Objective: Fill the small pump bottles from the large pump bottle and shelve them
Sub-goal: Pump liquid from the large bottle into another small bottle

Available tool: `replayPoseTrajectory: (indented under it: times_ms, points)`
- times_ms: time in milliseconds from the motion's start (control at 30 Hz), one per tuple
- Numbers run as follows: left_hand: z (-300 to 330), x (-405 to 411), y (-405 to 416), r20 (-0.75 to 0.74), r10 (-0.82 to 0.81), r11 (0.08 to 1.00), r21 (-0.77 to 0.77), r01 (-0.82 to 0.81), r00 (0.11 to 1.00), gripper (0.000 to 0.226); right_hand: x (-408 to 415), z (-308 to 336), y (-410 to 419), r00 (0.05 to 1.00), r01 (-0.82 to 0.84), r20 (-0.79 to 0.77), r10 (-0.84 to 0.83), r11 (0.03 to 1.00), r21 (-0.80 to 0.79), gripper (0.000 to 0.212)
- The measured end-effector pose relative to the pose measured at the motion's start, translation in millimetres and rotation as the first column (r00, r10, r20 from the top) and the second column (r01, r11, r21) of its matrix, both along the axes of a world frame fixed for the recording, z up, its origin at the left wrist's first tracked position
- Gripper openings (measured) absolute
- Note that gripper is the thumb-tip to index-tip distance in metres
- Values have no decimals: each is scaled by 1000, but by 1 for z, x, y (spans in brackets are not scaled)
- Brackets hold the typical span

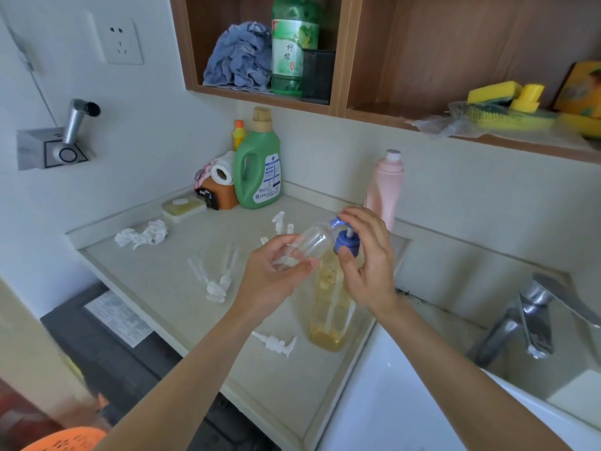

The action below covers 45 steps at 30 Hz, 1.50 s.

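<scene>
The left hand (274,281) holds a small clear bottle (304,247) in a curled grip, fingers wrapped round its lower body. The bottle is tilted, with its open mouth pointing up and to the right, meeting the blue spout of the large pump bottle (330,307).

The right hand (367,255) rests on the blue pump head (347,240), fingers curved over the top and thumb against the collar. Directly below both hands, the large pump bottle stands upright on the bench (169,288), holding amber liquid in its lower part.

Left of the left hand, loose white pump tops (216,284) lie on the bench. A further white pump top (276,343) lies below the left wrist, just beside the large bottle's base. Behind the right hand stands a pink bottle (385,187).
</scene>
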<state>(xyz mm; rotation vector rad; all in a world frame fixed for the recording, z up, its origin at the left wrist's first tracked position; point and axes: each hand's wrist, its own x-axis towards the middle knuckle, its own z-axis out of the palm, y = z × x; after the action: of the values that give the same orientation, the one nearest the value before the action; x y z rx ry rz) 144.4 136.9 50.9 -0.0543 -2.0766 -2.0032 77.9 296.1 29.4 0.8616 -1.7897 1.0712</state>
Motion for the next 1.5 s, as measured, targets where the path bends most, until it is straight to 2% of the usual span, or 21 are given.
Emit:
replayPoseTrajectory:
  times_ms: [133, 200, 267, 433, 667, 967, 1200, 1433, 1500]
  points:
    - [-4, 0, 0, 20, 0, 1000, -6, 0, 1000, 28, -1, -6, -6, 999, 22, -22, -24, 996, -88, 42]
    - [-10, 0, -1, 26, 11, 1000, -17, -10, 1000, 26, -1, -7, -10, 997, 68, -25, -71, 991, -111, 27]
    - [-13, 1, -2, 31, 5, 1000, -23, -4, 999, 27, 0, -8, -12, 996, 84, -33, -89, 989, -121, 25]
    - [-11, 0, 0, 34, 6, 1000, -12, -6, 999, 27, 1, -6, -11, 996, 91, 9, -91, 993, -78, 27]
    - [-2, -5, 0, 43, 8, 1000, 3, -8, 999, 29, 7, 16, -1, 994, -8, 107, 9, 1000, -7, 36]
    - [-17, -8, -3, 37, 1, 1000, 31, -2, 999, 23, -4, -7, -8, 999, 42, 3, -42, 989, -143, 29]
    - [-11, -5, -2, 45, 3, 1000, 4, -3, 999, 30, -1, 1, -5, 998, 67, -5, -67, 997, -41, 31]
    - [-1, -2, -2, 21, 23, 1000, -6, -23, 1000, 35, 5, 9, -6, 998, -18, 61, 22, 997, -74, 30]
    - [-3, -2, -1, 18, 22, 1000, 2, -22, 1000, 31, 2, 2, -6, 998, -33, 46, 37, 996, -78, 40]
